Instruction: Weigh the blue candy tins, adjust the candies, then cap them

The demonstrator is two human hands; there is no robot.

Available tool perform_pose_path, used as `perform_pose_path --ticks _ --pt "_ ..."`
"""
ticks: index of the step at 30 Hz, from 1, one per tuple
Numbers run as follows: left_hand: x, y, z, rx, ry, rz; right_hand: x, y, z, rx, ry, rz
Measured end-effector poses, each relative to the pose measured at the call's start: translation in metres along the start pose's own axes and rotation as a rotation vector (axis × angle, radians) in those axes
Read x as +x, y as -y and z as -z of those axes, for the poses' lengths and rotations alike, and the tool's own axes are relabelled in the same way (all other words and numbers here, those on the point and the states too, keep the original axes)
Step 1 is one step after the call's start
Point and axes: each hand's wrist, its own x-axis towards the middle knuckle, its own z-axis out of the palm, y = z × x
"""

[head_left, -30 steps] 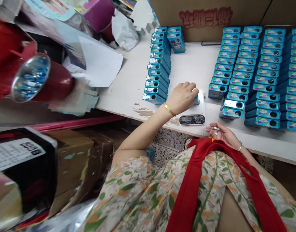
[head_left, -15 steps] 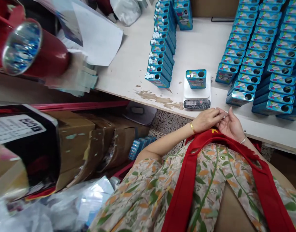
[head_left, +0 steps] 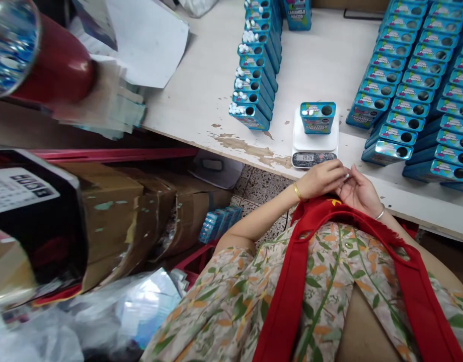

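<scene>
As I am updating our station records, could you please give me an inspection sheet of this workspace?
Surface: white table, finish worn near the front edge.
Job's things: blue container upright on a white scale, small white pieces on its top; rows of blue containers both sides.
Clutter: loose papers and a red bucket, left.
Hands: left hand meets the upturned right hand; a white piece shows at the left fingertips, grip unclear.
Cables: nothing clearly seen.
Surroundings: cardboard boxes, speckled floor.
</scene>
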Motion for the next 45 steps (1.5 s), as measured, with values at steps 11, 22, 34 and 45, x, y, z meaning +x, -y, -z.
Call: perform_pose_path --ticks 11,22,34,45 --pt "0.057 0.071 0.09 0.279 -0.067 0.14 -0.003 0.011 -0.01 -0.038 -0.119 -0.012" --pt "0.004 0.069 0.072 0.357 -0.239 0.421 -0.012 0.014 0.017 -0.098 -0.069 0.061" --pt "0.021 0.077 0.051 0.586 -0.336 0.29 -0.038 0.032 0.01 -0.239 -0.045 0.155" --pt "0.028 0.06 0.052 0.355 -0.369 0.245 -0.099 0.23 0.071 -0.711 -0.68 0.994"
